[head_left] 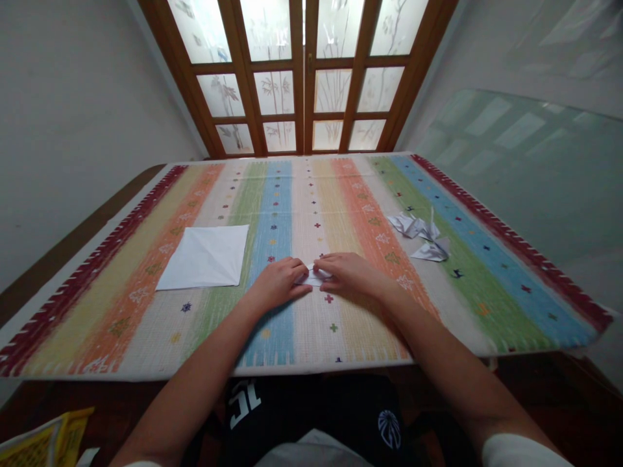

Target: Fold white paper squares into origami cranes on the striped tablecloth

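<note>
Left hand (277,283) and right hand (350,274) closed on small folded white paper (312,277), mid striped cloth (121,337); creased white sheet (204,257) left, folded paper figures (423,233) right

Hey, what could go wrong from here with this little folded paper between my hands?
The small folded paper is pressed between your left hand and right hand, so it might crease unevenly or tear. The striped woven tablecloth looks textured, which may make sharp folds harder. The origami cranes lie beyond your right hand, so a wide sweep could crush them.
</note>
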The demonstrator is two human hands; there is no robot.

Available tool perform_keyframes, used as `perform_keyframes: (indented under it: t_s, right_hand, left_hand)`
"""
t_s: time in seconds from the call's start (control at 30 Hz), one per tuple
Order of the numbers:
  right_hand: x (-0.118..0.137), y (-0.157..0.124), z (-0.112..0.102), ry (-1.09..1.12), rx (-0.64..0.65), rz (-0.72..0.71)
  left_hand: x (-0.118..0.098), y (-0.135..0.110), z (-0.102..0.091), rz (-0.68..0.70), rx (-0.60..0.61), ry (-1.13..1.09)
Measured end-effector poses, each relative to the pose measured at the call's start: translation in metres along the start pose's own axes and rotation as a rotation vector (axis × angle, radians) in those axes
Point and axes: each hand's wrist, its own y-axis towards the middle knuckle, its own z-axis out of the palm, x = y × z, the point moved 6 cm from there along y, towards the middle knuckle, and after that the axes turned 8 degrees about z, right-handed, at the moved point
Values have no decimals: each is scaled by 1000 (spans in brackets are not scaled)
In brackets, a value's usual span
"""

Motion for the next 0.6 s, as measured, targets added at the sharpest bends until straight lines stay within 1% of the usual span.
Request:
perform_keyframes:
  t_s: [0.13,0.27,0.37,0.47,0.6]
  right_hand:
    - [1,1,-3,-25,-30,-17]
    - [3,1,-7,-64,-60,3]
    - [0,0,-8,-47,-65,18]
    - [-5,0,-8,2,-55,22]
    - [-10,0,-8,176,8,0]
  left_hand:
    - [1,-1,0,5,-3,-16]
    - [2,-1,0,4,-24,-49]
    - [3,0,0,-18,-38,-52]
    - [6,1,1,-56,-61,-71]
    - [12,1,0,-91,-137,-183]
